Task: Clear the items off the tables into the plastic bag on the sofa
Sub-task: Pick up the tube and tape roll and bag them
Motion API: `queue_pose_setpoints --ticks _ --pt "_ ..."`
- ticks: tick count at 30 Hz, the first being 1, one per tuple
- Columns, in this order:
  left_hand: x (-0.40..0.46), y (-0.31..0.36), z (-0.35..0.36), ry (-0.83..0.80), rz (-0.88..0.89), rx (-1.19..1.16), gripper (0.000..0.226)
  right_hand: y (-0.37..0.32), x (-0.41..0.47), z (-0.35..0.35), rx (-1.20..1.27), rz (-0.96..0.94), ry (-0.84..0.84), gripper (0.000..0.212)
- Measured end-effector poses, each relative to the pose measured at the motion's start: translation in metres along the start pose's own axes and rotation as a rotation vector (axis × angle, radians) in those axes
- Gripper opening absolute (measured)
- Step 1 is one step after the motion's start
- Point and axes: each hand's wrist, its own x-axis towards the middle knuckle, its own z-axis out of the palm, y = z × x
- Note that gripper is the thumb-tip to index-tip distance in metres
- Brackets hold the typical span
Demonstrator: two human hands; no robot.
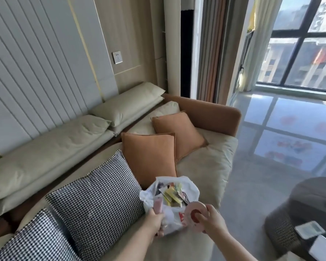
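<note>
A white plastic bag (174, 217) sits open on the beige sofa seat (205, 162), with several colourful packets (172, 194) showing inside. My left hand (155, 222) grips the bag's near left edge, and a small pink item sticks up beside its fingers. My right hand (212, 219) holds a round pink disc with a red centre (194, 216) upright at the bag's right rim, fingers curled round its edge.
Two orange cushions (151, 157) and two houndstooth cushions (98, 200) lie on the sofa left of and behind the bag. A dark round table (312, 200) at the lower right carries flat white items (310, 229). Grey floor runs to the window.
</note>
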Motion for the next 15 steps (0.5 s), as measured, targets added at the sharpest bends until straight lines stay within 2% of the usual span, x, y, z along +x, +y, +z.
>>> queue_pose_setpoints --ticks 4,7,9,12,15 --pt "0.072 0.033 0.003 0.045 -0.059 -0.045 0.038 -0.013 0.062 0.008 -0.089 0.018 -0.014 0.025" --pt "0.123 0.049 0.007 0.033 -0.114 -0.051 0.06 -0.021 0.108 0.015 -0.193 0.043 -0.045 0.036" --pt "0.154 0.053 0.011 0.024 -0.132 -0.015 0.069 -0.027 0.138 0.021 -0.249 0.076 -0.041 0.035" --pt "0.198 0.052 0.016 0.011 -0.15 0.109 0.071 -0.032 0.179 0.035 -0.346 0.104 -0.037 0.026" --pt "0.233 0.043 0.024 -0.034 -0.17 0.176 0.056 -0.026 0.216 0.054 -0.493 0.1 -0.079 0.019"
